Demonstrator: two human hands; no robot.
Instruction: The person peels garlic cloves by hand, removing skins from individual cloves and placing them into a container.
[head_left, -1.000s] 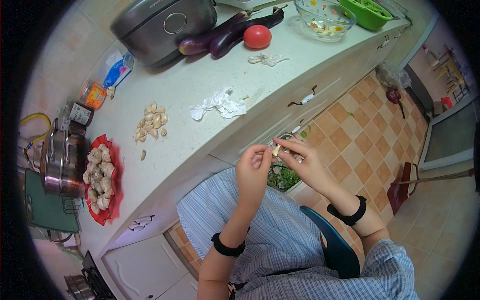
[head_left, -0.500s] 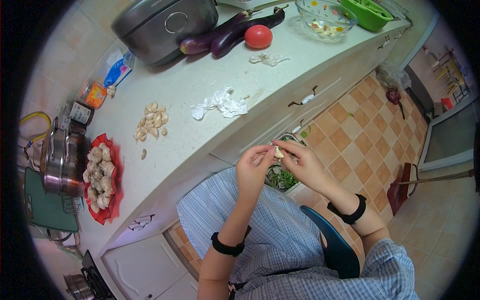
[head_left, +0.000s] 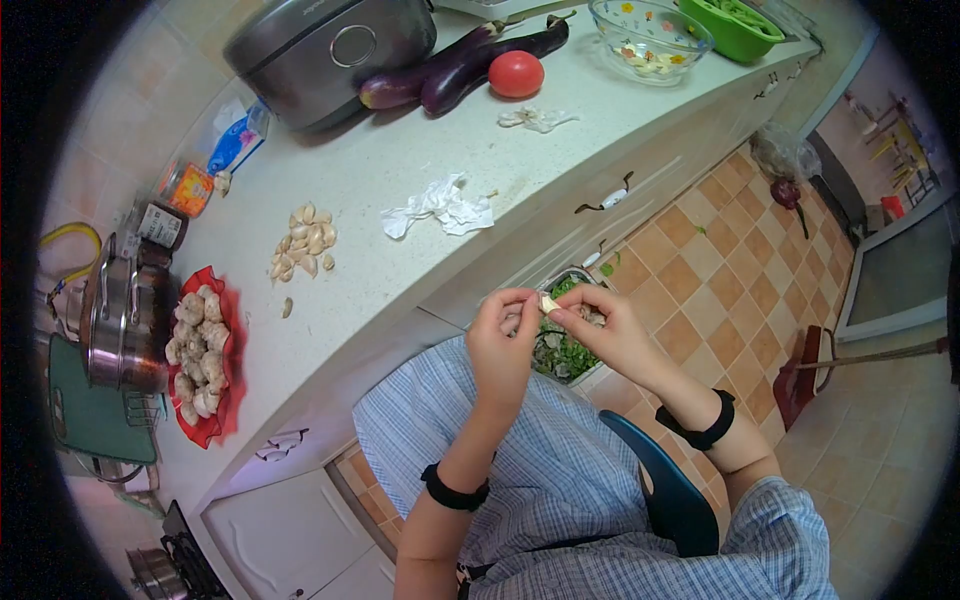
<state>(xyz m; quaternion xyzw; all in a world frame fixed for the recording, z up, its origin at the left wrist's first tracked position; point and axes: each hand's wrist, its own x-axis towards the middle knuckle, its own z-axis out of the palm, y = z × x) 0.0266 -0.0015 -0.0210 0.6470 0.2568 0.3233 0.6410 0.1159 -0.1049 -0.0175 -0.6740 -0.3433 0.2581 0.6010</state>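
Observation:
A pale garlic clove (head_left: 548, 303) is pinched between the fingertips of both hands, over a bin (head_left: 566, 352) with green scraps in it. My left hand (head_left: 502, 340) is closed on its left side, and my right hand (head_left: 606, 328) holds it from the right. Unpeeled cloves (head_left: 304, 240) lie in a loose pile on the counter (head_left: 370, 280). Whole garlic bulbs (head_left: 205, 345) fill a red scalloped dish (head_left: 232, 385) at the left. Peeled cloves rest in a flowered glass bowl (head_left: 652, 38) at the top.
Crumpled tissue (head_left: 438, 206), garlic skins (head_left: 536, 119), a tomato (head_left: 516, 74), two eggplants (head_left: 470, 75) and a rice cooker (head_left: 330, 55) are on the counter. A green basket (head_left: 735, 28) stands at the top right. A steel pot (head_left: 125, 330) is far left.
The clove has tilted and moved slightly left and up between my fingertips. My right hand's fingers have shifted and closed in around it.

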